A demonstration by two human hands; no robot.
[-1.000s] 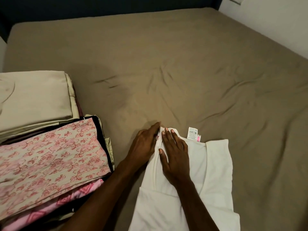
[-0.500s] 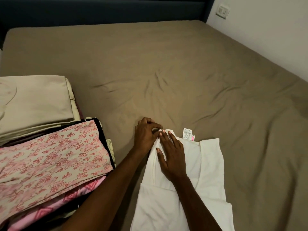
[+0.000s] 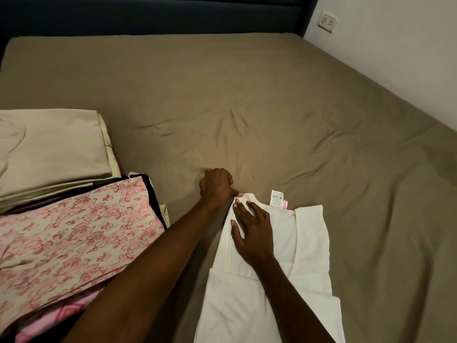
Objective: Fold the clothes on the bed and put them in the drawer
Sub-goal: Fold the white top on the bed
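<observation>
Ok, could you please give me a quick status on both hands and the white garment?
Left hand pinching white garment top corner. Right hand flat on it, pressing. Garment part-folded on bed. Folded piles at left, clear.

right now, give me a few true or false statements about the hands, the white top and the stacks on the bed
1. The left hand pinches the upper left corner of the white garment. True.
2. The right hand is lifted clear of the garment. False: it lies flat on it, fingers straight.
3. The garment's label sticks out at its top edge, onto the bed sheet. True.
4. The pink floral cloth lies to the right of the white garment. False: it is on the left, on a stack.
5. A folded beige cloth lies beyond the floral cloth. True.
6. The white garment is already stacked on the beige cloth. False: it lies on the sheet, apart from both stacks.
</observation>
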